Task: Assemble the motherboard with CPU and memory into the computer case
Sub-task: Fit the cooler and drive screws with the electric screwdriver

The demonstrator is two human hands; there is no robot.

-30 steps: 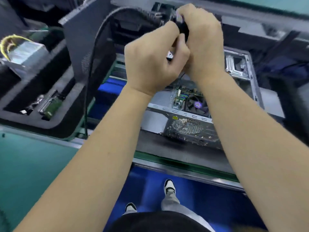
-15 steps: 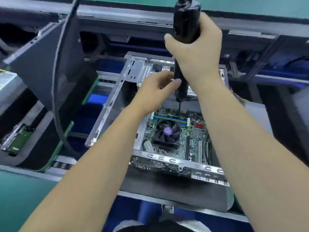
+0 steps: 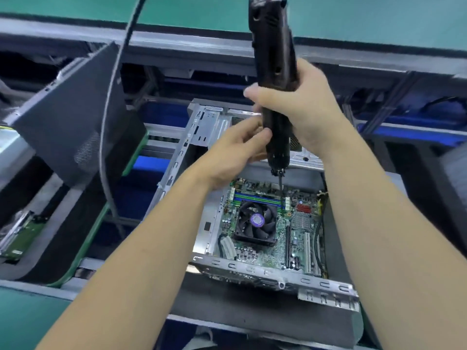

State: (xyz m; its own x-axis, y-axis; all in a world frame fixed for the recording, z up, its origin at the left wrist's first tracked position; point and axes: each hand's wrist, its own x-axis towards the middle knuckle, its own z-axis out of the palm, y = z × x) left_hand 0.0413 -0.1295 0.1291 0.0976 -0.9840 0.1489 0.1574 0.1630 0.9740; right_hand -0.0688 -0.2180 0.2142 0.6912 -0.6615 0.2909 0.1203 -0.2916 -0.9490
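Now the right hand [image 3: 298, 114] grips the driver [image 3: 274, 79] at upper centre, the left hand [image 3: 235, 150] pinching its lower barrel, bit over the motherboard [image 3: 298, 228] seated in the case [image 3: 209, 122], a stiff, likely fragile board best handled by its edges.

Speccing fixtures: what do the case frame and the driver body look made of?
Computer case: looks like bare sheet steel, dull silver, with punched slots and folded edges. Electric screwdriver: likely black molded plastic, semi-gloss, with vent slots; held by the right hand.
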